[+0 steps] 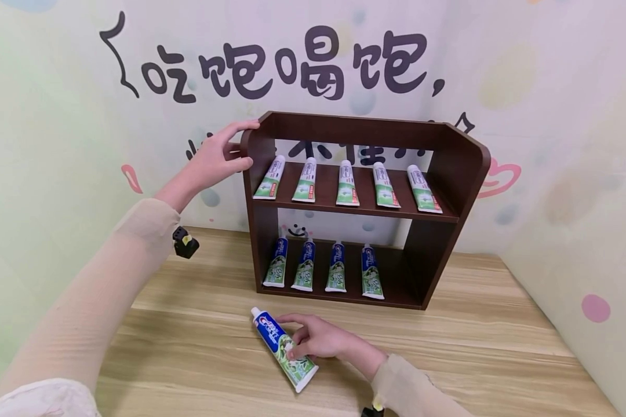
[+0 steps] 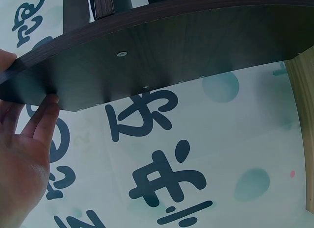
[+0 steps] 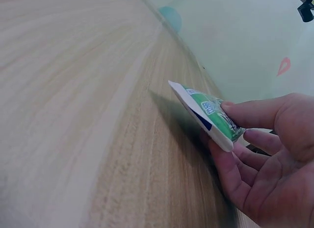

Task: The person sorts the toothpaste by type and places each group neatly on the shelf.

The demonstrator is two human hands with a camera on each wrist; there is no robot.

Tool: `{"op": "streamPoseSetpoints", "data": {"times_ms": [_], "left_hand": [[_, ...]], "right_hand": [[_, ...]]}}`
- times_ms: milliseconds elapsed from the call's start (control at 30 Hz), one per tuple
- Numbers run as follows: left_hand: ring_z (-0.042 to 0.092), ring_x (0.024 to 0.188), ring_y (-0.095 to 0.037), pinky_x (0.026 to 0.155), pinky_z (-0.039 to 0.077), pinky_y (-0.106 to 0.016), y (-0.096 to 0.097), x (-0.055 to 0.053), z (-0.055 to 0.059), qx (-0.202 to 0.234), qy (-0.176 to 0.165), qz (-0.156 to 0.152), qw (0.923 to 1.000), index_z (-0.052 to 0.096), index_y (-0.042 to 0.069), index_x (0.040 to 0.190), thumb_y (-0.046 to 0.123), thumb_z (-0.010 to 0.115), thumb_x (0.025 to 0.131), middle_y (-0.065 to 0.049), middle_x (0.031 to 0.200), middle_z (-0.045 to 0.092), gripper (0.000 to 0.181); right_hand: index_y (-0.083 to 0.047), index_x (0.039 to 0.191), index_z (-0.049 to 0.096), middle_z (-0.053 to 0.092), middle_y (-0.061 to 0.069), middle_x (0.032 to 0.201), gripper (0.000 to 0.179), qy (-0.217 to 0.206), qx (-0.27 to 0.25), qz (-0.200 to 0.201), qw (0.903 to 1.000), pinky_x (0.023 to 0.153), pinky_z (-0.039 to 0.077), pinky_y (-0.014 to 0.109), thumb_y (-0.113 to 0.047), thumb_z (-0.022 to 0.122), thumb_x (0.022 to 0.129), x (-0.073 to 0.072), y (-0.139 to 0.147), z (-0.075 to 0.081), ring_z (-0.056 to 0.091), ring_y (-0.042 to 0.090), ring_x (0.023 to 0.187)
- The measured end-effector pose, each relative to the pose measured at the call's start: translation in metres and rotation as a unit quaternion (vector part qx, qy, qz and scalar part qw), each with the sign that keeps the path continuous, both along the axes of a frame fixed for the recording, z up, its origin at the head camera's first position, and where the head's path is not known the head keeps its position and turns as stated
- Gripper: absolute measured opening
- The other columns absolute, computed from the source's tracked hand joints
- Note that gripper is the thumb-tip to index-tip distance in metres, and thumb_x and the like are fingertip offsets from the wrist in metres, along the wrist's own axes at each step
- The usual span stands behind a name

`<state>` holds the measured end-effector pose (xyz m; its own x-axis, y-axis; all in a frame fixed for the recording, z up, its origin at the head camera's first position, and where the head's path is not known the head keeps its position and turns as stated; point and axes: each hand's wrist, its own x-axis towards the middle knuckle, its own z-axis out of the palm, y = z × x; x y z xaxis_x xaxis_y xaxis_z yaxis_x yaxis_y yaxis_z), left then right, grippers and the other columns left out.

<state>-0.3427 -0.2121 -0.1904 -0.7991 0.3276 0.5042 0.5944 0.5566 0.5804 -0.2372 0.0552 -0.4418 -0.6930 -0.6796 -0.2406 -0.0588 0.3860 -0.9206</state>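
Observation:
My right hand (image 1: 320, 337) pinches a blue and green toothpaste tube (image 1: 284, 348) between thumb and fingers, low over the table in front of the shelf. The tube's white cap points up and to the left. In the right wrist view its flat white end (image 3: 201, 117) is tilted, with a shadow on the wood below. My left hand (image 1: 216, 156) grips the upper left side of a dark brown two-tier shelf (image 1: 357, 211), thumb on one face of the side panel (image 2: 162, 56) and fingers on the other.
Several white and green toothpaste tubes (image 1: 347, 184) lie in a row on the upper tier. Several blue and green tubes (image 1: 337, 267) lie on the lower tier, left of its bare right end (image 1: 401, 284). Behind the wooden table (image 1: 198, 347) stands a printed wall (image 1: 553, 116).

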Motion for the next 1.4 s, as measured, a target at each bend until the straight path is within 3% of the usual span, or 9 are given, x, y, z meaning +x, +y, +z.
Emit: {"op": "streamPoseSetpoints", "data": {"times_ms": [667,1133,1333,1400], "left_hand": [[0.057,0.130,-0.035,0.109,0.048,-0.049,0.000,-0.001,0.000,0.002,0.001,-0.001,1.0000,0.039,0.023,0.151,0.011,0.060,0.093,0.006,0.161,0.034,0.062],[0.057,0.129,-0.035,0.108,0.049,-0.050,0.000,0.001,0.001,0.002,0.000,0.000,1.0000,0.038,0.025,0.151,0.012,0.061,0.093,0.006,0.161,0.034,0.063],[0.057,0.129,-0.034,0.107,0.049,-0.050,0.000,0.000,0.000,0.001,-0.001,0.001,1.0000,0.038,0.025,0.151,0.012,0.061,0.093,0.006,0.161,0.034,0.063],[0.058,0.129,-0.034,0.107,0.049,-0.050,0.000,0.000,0.000,0.001,-0.001,0.001,1.0000,0.038,0.025,0.151,0.012,0.061,0.093,0.006,0.161,0.034,0.063]], "right_hand": [[-0.026,0.145,0.047,0.068,0.007,0.095,0.074,-0.032,-0.057,-0.039,0.9971,0.063,0.055,0.025,0.003,0.070,0.081,-0.003,0.007,0.006,0.065,0.016,0.081],[-0.020,0.148,0.043,0.068,0.012,0.104,0.071,-0.019,-0.094,-0.035,0.9947,0.064,0.054,0.025,0.002,0.067,0.086,-0.012,0.018,0.020,0.066,0.016,0.086],[-0.018,0.150,0.040,0.068,0.009,0.101,0.070,-0.014,-0.103,-0.043,0.9936,0.060,0.047,0.025,0.002,0.066,0.087,-0.018,0.025,0.027,0.063,0.015,0.083],[-0.018,0.150,0.039,0.068,0.010,0.103,0.070,-0.011,-0.103,-0.048,0.9935,0.064,0.050,0.026,0.000,0.067,0.087,-0.019,0.027,0.029,0.064,0.015,0.086]]}}
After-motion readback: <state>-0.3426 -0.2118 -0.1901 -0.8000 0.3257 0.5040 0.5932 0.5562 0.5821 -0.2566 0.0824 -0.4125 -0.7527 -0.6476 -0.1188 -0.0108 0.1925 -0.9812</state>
